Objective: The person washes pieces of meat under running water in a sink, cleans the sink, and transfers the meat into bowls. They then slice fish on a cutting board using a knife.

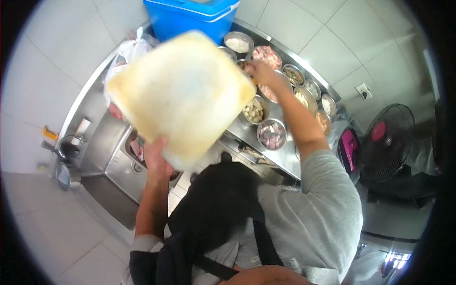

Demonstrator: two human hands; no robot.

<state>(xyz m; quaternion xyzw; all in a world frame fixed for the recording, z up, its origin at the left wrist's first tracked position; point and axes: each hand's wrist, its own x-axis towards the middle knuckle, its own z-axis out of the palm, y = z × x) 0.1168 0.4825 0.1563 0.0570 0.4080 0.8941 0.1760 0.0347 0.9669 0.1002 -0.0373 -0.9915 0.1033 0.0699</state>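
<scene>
A stained, cream-white cutting board (185, 95) is held up tilted in front of me, with my left hand (159, 156) gripping its lower left corner. My right hand (262, 73) is closed beside the board's right corner, over the metal bowls. A small yellow-orange piece shows just under this hand; what it belongs to is hidden. Close by are a bowl of pinkish raw meat (267, 57), a bowl of pale chunks (254, 110) and a bowl of pink and white cubes (271, 135).
A steel sink (116, 187) lies at left, with plastic bags (130, 50) behind it. A blue cooler (190, 19) stands at the back. Several more filled bowls (304, 97) line the counter. At right is a black fan (389, 142).
</scene>
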